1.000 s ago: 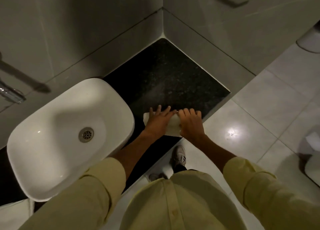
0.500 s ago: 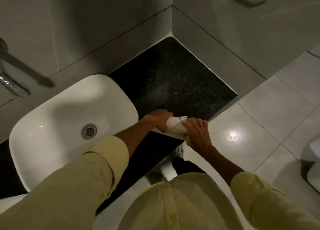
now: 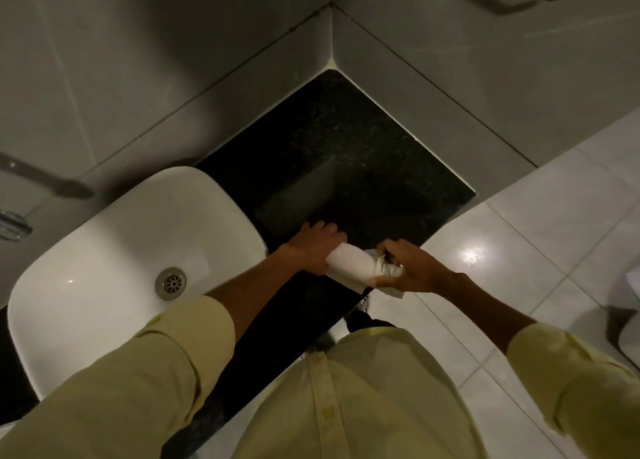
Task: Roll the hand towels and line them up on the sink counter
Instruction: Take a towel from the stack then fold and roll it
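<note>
Gripping one rolled towel (image 3: 349,266) at the counter's (image 3: 332,140) front edge: left hand (image 3: 313,247) clasping its end, right hand (image 3: 412,271) tucking the other. Seeing no rolls lined up yet; placing it probably remaining.

We see a black speckled stone counter (image 3: 332,154) running into the tiled corner at twelve o'clock. A white basin (image 3: 114,251) sits on it at nine o'clock. At the counter's front edge, near centre, a rolled white hand towel (image 3: 349,266) lies, held at both ends.
</note>
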